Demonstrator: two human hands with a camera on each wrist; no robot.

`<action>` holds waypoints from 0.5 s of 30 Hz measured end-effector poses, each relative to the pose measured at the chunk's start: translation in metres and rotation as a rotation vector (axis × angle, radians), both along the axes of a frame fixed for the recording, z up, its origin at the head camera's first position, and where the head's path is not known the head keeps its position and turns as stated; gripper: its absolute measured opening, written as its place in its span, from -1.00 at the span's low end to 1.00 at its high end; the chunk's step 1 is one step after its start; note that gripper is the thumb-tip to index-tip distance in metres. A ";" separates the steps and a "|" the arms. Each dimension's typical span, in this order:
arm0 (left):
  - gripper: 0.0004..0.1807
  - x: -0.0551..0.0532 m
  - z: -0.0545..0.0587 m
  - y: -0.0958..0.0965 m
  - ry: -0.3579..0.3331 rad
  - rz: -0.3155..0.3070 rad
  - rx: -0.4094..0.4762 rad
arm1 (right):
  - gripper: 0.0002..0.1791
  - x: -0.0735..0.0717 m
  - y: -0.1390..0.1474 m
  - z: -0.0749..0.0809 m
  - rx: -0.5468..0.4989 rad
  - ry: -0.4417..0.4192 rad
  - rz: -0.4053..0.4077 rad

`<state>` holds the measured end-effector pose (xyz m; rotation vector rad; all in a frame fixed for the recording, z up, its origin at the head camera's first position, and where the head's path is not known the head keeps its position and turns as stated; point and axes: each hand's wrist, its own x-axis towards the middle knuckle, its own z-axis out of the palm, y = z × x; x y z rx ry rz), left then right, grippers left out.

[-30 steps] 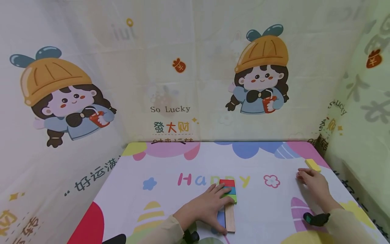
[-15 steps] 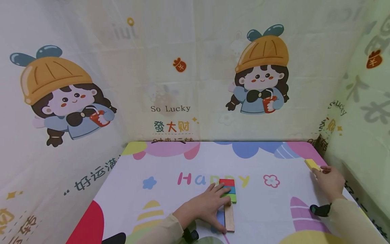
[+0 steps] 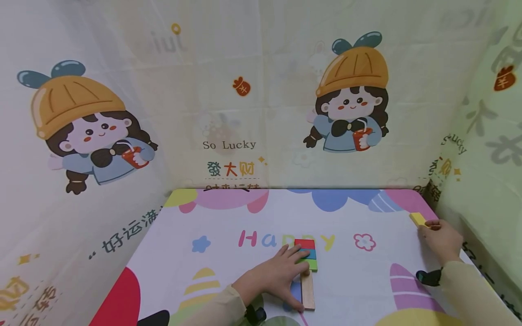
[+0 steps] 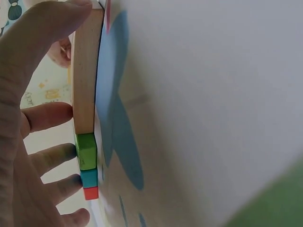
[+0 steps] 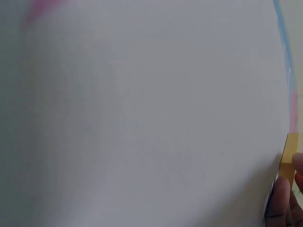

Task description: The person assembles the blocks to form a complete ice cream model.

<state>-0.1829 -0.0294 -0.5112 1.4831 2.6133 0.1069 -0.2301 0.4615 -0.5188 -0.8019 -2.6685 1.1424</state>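
Observation:
My left hand (image 3: 277,274) lies with spread fingers along a row of blocks, thumb at the near end of the plain wooden block (image 3: 307,292). Beyond that block come a green block (image 3: 312,265), a blue block (image 3: 311,254) and a red block (image 3: 303,243), set side by side. In the left wrist view the fingertips touch the sides of the wooden block (image 4: 84,75) and the green block (image 4: 86,152). At the far right corner my right hand (image 3: 442,240) pinches a yellow block (image 3: 417,219) between thumb and fingers. A small orange-red patch shows among those fingers in the right wrist view.
The white table (image 3: 346,276) carries printed shapes and the word Happy. Printed cloth hangs as a wall (image 3: 281,136) behind it and along both sides. The right hand is close to the table's right edge.
The right hand has moved right and come round the near end of the yellow block, now pinching it. The left hand and its row of blocks have stayed put.

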 end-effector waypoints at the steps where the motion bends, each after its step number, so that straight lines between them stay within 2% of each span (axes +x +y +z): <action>1: -0.30 0.000 0.000 0.000 0.005 -0.002 0.000 | -0.51 0.000 0.000 0.000 -0.003 0.002 -0.002; 8: -0.31 0.000 0.001 0.001 0.002 0.002 -0.005 | -0.52 -0.002 -0.007 -0.001 0.014 0.048 0.030; 15: -0.32 0.000 0.001 0.001 0.003 0.007 -0.007 | -0.48 -0.005 -0.019 0.002 -0.001 0.011 0.057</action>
